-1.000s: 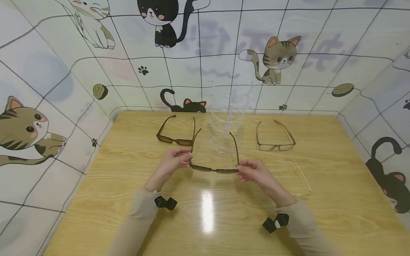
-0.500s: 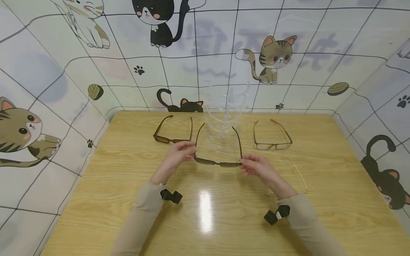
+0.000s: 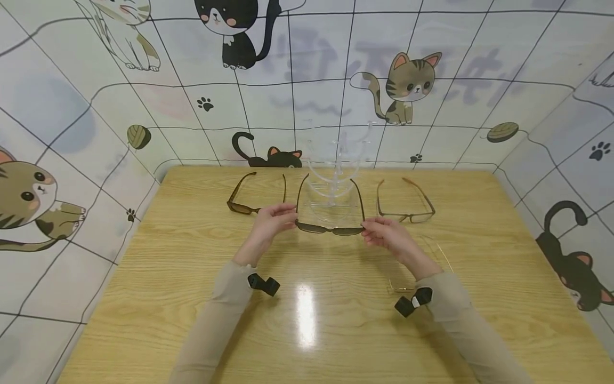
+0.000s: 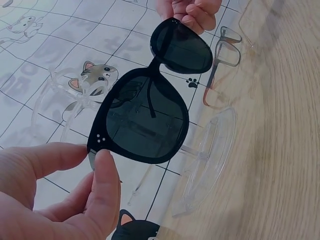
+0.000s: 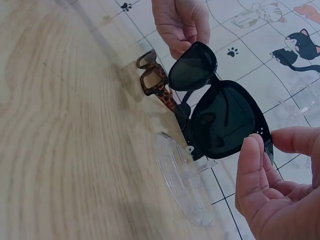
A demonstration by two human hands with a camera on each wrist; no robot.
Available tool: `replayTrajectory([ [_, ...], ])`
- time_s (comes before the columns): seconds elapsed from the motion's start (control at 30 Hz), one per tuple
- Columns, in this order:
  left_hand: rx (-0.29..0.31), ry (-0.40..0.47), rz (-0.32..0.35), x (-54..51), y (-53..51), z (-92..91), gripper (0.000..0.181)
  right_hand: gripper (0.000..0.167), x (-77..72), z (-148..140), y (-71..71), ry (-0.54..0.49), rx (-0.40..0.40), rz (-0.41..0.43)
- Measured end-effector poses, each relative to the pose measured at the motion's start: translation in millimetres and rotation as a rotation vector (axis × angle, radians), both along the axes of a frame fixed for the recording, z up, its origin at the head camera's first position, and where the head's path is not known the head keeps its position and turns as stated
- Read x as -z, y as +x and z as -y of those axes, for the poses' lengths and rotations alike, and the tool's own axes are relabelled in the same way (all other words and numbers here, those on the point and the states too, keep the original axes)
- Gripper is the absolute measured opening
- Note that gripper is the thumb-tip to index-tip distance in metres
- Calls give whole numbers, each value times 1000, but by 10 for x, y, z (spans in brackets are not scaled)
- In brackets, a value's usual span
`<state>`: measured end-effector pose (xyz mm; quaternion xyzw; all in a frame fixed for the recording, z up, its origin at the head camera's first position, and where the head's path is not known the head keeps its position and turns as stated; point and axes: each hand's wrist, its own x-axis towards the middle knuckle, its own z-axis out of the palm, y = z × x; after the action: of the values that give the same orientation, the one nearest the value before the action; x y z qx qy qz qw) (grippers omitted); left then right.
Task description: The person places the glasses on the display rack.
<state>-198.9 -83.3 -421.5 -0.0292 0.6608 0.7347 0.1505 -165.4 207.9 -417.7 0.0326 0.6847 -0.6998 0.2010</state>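
Black sunglasses [image 3: 330,230] with dark lenses are held up by both hands, temples open and pointing to the back. My left hand [image 3: 268,226] pinches the frame's left corner between thumb and fingers; my right hand [image 3: 390,240] pinches the right corner. In the left wrist view, the thumb and a finger grip the black sunglasses [image 4: 150,117] by the hinge, and the right wrist view shows the matching grip. Right behind the sunglasses stands a clear plastic glasses stand [image 3: 334,178] with curved arms; its round base [image 4: 205,165] is on the table.
Tortoiseshell sunglasses [image 3: 242,208] lie at the back left, partly behind my left hand. Brown-templed eyeglasses [image 3: 422,217] lie at the back right. Thin gold-framed glasses [image 3: 446,257] sit partly under my right arm. A cat-patterned backdrop [image 3: 192,69] rises behind the wooden table [image 3: 172,298].
Both hands have moved away from the body with the black sunglasses, which are now closer to the clear stand. The other glasses have stayed where they were.
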Motion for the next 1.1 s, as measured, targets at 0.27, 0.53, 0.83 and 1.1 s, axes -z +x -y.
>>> replayTrajectory([
  [0.27, -73, 16, 12, 10, -136, -100, 35, 27, -31, -24, -202, -10, 27, -15],
  [0.53, -154, 76, 3, -16, -299, -216, 34, 34, -50, -33, -419, 18, 64, -2],
  [0.83, -238, 103, 14, -7, -470, -332, 33, 30, -83, -31, -620, -1, 126, 19],
  [1.1, -304, 150, -12, 59, -574, -396, 35, 41, -42, -1, -710, 0, 152, 18],
])
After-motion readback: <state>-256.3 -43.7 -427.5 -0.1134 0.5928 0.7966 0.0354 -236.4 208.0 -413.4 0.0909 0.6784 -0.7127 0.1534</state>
